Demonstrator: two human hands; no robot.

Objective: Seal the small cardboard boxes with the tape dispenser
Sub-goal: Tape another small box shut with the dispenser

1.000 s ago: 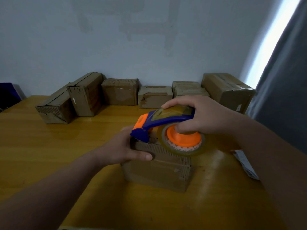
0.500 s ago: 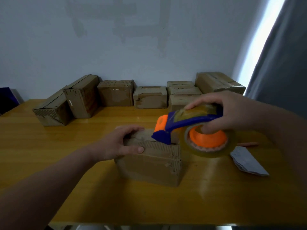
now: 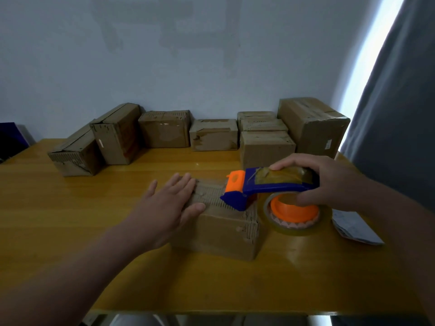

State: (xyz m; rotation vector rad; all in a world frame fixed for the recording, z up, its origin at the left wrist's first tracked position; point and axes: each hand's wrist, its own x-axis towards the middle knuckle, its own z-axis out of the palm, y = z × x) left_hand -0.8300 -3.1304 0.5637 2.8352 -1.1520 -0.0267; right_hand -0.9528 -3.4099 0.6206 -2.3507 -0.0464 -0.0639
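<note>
Centre frame: small cardboard box (image 3: 226,234) on the yellow table (image 3: 70,208), left part hidden under flat, open left hand (image 3: 169,205). Right hand (image 3: 329,182) gripping tape dispenser (image 3: 270,191), nose on box top. Top seam hard to make out.

The room is dim and bluish. Bright white light comes in at the top right beside the curtain (image 3: 400,114), and the shiny desk (image 3: 94,208) glows softly. Edges look bent.

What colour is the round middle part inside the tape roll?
Orange. The tape roll's hub shows clearly in the head view, under the right hand.
</note>
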